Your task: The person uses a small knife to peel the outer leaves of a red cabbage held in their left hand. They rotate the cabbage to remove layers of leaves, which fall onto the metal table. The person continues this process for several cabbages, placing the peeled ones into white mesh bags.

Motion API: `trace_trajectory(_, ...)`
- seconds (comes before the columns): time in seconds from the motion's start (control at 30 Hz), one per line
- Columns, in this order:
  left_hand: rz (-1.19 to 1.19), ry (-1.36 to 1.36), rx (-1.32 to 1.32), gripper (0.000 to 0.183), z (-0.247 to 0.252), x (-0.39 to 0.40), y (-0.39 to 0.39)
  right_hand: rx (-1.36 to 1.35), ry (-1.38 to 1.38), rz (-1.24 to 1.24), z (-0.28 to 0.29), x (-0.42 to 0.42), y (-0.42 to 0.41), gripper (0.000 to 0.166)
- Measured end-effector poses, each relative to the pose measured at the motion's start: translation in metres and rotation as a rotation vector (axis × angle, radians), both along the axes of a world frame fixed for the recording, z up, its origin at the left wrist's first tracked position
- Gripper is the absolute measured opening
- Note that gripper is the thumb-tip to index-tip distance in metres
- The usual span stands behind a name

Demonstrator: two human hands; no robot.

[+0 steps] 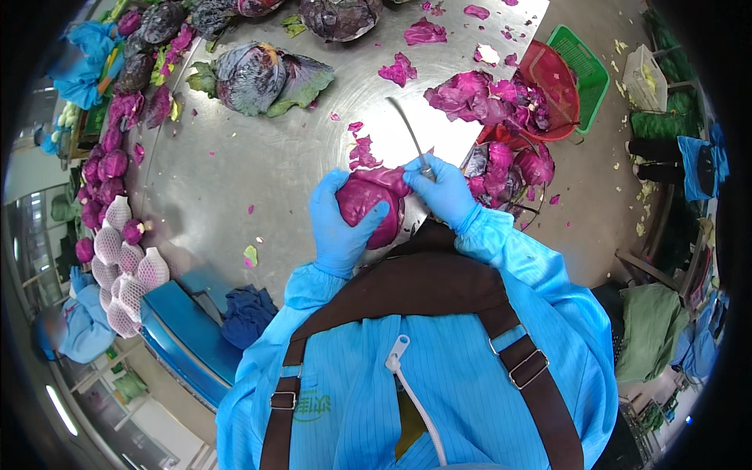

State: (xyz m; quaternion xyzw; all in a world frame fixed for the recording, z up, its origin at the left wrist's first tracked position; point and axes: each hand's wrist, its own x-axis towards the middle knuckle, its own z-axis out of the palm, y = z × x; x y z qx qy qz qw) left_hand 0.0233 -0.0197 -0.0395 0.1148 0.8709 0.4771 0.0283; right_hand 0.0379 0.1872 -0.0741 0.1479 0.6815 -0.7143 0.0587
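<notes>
My left hand [342,226], in a blue glove, cups a peeled-looking red cabbage [370,205] just above the near side of the steel table [235,194]. My gloved right hand [440,188] grips a knife [413,130], its thin blade pointing away from me. The fingertips of that same hand pinch a loose outer leaf [389,177] at the cabbage's upper right. Torn purple leaf pieces [363,151] lie just beyond the cabbage. Part of the knife's handle is hidden inside my right hand.
An untrimmed cabbage [251,79] with spread leaves lies farther back. Trimmed cabbages [111,164] and several in white foam nets [124,258] line the left side. Leaf scraps fill a red basket [552,88] by a green crate [587,70] at right. Other people [88,323] stand around.
</notes>
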Motion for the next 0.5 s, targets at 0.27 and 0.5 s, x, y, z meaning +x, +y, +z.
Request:
trace_trajectory(0.27,-0.017,-0.313,0.103,0.098,-0.001,0.013,-0.014,-0.021,-0.146,-0.142,-0.022,-0.004,0.022,0.01)
trace_trajectory(0.5,-0.084,-0.171,0.05,0.101,0.001,0.002,-0.016,0.166,-0.066,-0.198,-0.053,-0.014,0.028,0.014)
